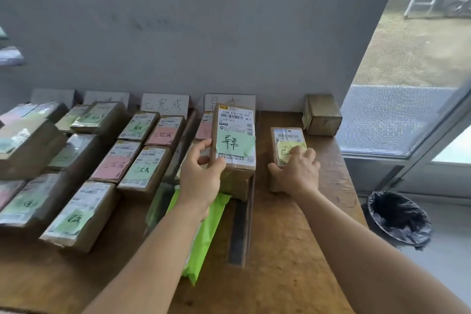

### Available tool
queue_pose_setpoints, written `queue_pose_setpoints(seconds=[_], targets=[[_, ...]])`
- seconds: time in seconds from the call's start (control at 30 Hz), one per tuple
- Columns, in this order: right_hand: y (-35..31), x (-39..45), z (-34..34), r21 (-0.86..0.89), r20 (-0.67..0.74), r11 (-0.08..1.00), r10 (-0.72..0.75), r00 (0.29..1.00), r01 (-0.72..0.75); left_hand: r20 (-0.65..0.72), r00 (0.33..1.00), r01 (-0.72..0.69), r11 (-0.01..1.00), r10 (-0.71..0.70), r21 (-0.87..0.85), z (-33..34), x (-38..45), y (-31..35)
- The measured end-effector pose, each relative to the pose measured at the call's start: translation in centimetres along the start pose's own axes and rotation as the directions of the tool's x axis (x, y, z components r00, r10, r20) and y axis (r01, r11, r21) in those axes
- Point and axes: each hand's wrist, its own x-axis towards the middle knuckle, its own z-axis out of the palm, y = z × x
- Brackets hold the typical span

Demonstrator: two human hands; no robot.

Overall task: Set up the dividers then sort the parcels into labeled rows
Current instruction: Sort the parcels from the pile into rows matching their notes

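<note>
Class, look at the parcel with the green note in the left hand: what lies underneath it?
Under the parcel with the green note lie another brown box and a bright green mailer bag. The left hand and forearm cover most else there.

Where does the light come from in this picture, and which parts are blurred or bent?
Head view: daylight enters from the glass door at right; the left-edge brown parcels are blurred and stretched; the parcel with the green note, in the left hand, stays sharp.

The yellow note (289, 151) at right centre is half covered by the right hand (297, 171). The leftmost sign cards (53, 97) blur unreadably. Far-left parcels (10, 140) run off the frame's edge.
</note>
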Motion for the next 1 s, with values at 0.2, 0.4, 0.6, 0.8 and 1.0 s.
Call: queue_pose_setpoints(seconds=[0.2,0.4,0.6,0.8,1.0], targets=[[0.9,-2.3,-0.7,0.049,-0.013,0.999,0.002,1.0,-0.002,0.03,0.999,0.016,1.0,-0.016,0.0,-1.2,-1.2,-1.2],[2.0,-7.4,-0.9,0.076,-0.035,0.997,0.027,0.999,-0.024,0.102,0.995,0.022,1.0,-0.021,-0.008,-2.9,-3.3,-2.2],[2.4,-12.7,-1.2,0.143,-0.128,0.988,0.083,0.988,-0.065,0.139,0.99,0.032,0.999,-0.033,0.014,-5.0,-5.7,-4.3],[1.5,-16.1,-2.5,0.179,-0.233,0.984,0.049,0.971,-0.007,0.143,0.988,0.053,0.996,-0.063,0.075,-6.1,-8.4,-6.5],[1.1,-17.9,-2.5,0.183,-0.224,0.982,-0.003,0.975,0.045,0.124,0.984,0.12,0.991,-0.127,0.061,-6.2,-10.4,-8.7]])
